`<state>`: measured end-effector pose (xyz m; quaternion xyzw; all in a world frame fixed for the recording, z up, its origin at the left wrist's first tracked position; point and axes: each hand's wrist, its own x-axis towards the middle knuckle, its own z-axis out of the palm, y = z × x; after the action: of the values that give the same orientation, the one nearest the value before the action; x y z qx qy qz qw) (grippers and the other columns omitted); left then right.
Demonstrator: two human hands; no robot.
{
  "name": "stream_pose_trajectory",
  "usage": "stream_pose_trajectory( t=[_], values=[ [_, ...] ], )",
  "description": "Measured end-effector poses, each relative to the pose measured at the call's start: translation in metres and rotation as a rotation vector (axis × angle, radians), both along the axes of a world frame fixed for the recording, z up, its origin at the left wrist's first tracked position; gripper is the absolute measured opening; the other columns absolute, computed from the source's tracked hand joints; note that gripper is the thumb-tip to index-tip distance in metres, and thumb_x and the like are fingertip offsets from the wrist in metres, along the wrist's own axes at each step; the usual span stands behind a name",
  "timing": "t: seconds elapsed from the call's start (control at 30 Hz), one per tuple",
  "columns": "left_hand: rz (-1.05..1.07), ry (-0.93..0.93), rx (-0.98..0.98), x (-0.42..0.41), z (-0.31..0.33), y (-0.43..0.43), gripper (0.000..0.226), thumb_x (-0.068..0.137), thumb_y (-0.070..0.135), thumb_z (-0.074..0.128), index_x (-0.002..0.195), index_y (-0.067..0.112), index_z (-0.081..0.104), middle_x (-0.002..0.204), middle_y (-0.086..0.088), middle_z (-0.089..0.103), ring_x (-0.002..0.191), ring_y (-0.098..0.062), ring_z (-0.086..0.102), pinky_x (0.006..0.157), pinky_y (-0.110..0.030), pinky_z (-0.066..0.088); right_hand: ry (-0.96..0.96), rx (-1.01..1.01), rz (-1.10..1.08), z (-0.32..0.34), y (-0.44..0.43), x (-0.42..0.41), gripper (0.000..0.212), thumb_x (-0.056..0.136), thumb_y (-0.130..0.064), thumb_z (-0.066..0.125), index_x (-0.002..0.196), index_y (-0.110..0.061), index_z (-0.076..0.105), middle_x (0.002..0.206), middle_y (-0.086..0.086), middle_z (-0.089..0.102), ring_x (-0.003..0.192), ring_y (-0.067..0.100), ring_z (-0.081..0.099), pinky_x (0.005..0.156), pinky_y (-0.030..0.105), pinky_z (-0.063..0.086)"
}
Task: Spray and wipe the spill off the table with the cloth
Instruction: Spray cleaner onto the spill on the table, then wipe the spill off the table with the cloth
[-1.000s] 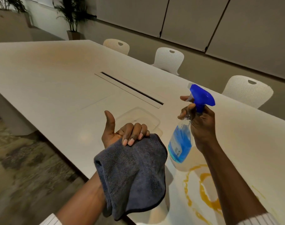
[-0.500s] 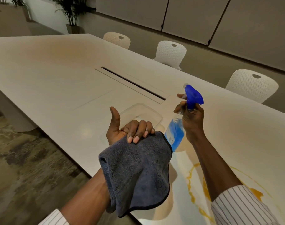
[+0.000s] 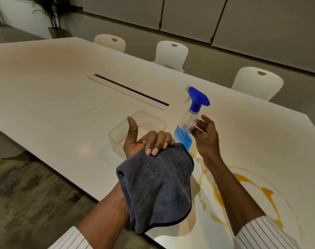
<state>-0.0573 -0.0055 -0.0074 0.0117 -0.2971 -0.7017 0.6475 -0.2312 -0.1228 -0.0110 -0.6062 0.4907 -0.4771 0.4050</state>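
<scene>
My left hand (image 3: 147, 141) grips the cloth (image 3: 158, 186), fingers curled; my right hand (image 3: 205, 135) is open and empty beside the standing spray bottle (image 3: 188, 126). The orange spill (image 3: 266, 190) lies unwiped on the table (image 3: 63, 87); wiping seems left

Grey cloth (image 3: 158, 186) held; bottle (image 3: 190, 121) seemingly upright; spill (image 3: 266, 191) orange.

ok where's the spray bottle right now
Head view, right of centre: the spray bottle is between the clear container and the open right hand, just beyond the cloth.

Spray bottle (image 3: 190, 121) behind spill (image 3: 266, 191); container (image 3: 148, 114) left.
</scene>
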Motion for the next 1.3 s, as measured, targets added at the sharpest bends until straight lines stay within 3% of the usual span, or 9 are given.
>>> stream_pose_trajectory(
  t=[0.13,0.3,0.5,0.67,0.83,1.0,1.1,1.2,1.3],
  values=[
    [-0.062,0.0,-0.003,-0.019,0.001,-0.003,0.084,0.095,0.078,0.051,0.042,0.013,0.05,0.051,-0.005,0.055,0.075,-0.027,0.044,0.092,-0.038,0.037,-0.032,-0.018,-0.103,-0.005,0.041,-0.029,0.048,0.102,-0.028,0.066,0.147,-0.016,0.054,0.142,0.008,0.065,0.129,0.019,0.063,0.106,0.027,0.055],
    [-0.159,0.009,0.004,-0.051,0.004,-0.008,0.084,0.096,0.079,0.044,0.043,0.014,0.052,0.053,-0.005,0.056,0.075,-0.025,0.046,0.092,-0.038,0.037,-0.21,0.131,0.041,0.005,0.107,-0.06,0.09,0.063,-0.092,0.069,0.121,-0.023,0.073,0.132,0.004,0.074,0.124,0.018,0.07,0.104,0.036,0.056],
    [-0.298,0.015,0.006,-0.092,0.002,-0.016,0.088,0.099,0.084,0.029,0.045,0.015,0.04,0.055,-0.005,0.057,0.076,-0.025,0.049,0.096,-0.038,0.038,-0.372,0.451,0.316,0.014,0.156,-0.093,0.078,0.066,-0.052,0.096,0.127,-0.008,0.075,0.133,0.016,0.074,0.124,0.034,0.071,0.1,0.039,0.059],
    [-0.281,-0.052,0.115,-0.115,0.001,-0.014,0.075,0.089,0.073,0.065,0.045,0.014,0.056,0.053,-0.005,0.055,0.074,-0.025,0.052,0.093,-0.038,0.04,-0.449,0.569,0.182,0.015,0.173,-0.13,0.041,0.083,-0.02,0.084,0.119,-0.001,0.078,0.128,0.024,0.074,0.116,0.041,0.073,0.096,0.047,0.06],
    [-0.066,-0.128,0.46,-0.125,0.003,0.015,0.063,0.095,0.057,0.067,0.056,0.01,0.054,0.061,-0.013,0.058,0.073,-0.03,0.06,0.092,-0.042,0.053,-0.471,0.526,0.002,0.025,0.195,-0.171,0.064,0.064,-0.035,0.1,0.114,-0.001,0.079,0.121,0.023,0.077,0.107,0.041,0.077,0.089,0.047,0.061],
    [0.247,-0.606,0.25,-0.1,-0.021,0.04,0.042,0.102,0.042,0.062,0.079,0.011,0.079,0.094,-0.018,0.083,0.103,-0.036,0.076,0.109,-0.049,0.054,-0.324,0.292,-0.32,0.046,0.219,-0.212,0.03,0.077,-0.021,0.079,0.104,-0.007,0.08,0.104,0.01,0.084,0.089,0.028,0.082,0.071,0.038,0.066],
    [0.441,-1.058,0.163,-0.082,-0.038,0.065,0.036,0.089,0.05,0.072,0.094,0.016,0.084,0.109,-0.005,0.086,0.11,-0.021,0.078,0.106,-0.042,0.056,-0.061,0.13,-0.434,0.043,0.229,-0.225,0.021,0.079,-0.028,0.081,0.097,-0.018,0.081,0.096,-0.005,0.084,0.087,0.016,0.08,0.079,0.037,0.061],
    [0.595,-1.447,0.133,-0.069,-0.059,0.094,0.033,0.085,0.052,0.079,0.101,0.023,0.08,0.115,0.014,0.082,0.112,-0.007,0.074,0.104,-0.029,0.054,0.204,-0.034,-0.429,0.011,0.239,-0.219,0.011,0.083,-0.02,0.087,0.087,-0.023,0.077,0.085,-0.011,0.08,0.076,-0.001,0.07,0.068,0.017,0.053],
    [0.743,-1.628,-0.004,-0.065,-0.082,0.125,0.037,0.085,0.054,0.081,0.115,0.034,0.074,0.13,0.02,0.071,0.12,-0.011,0.07,0.098,-0.034,0.056,0.49,-0.169,-0.396,-0.042,0.247,-0.194,0.029,0.087,-0.027,0.081,0.116,-0.022,0.078,0.105,-0.006,0.075,0.098,0.015,0.07,0.085,0.027,0.055]
  ],
)
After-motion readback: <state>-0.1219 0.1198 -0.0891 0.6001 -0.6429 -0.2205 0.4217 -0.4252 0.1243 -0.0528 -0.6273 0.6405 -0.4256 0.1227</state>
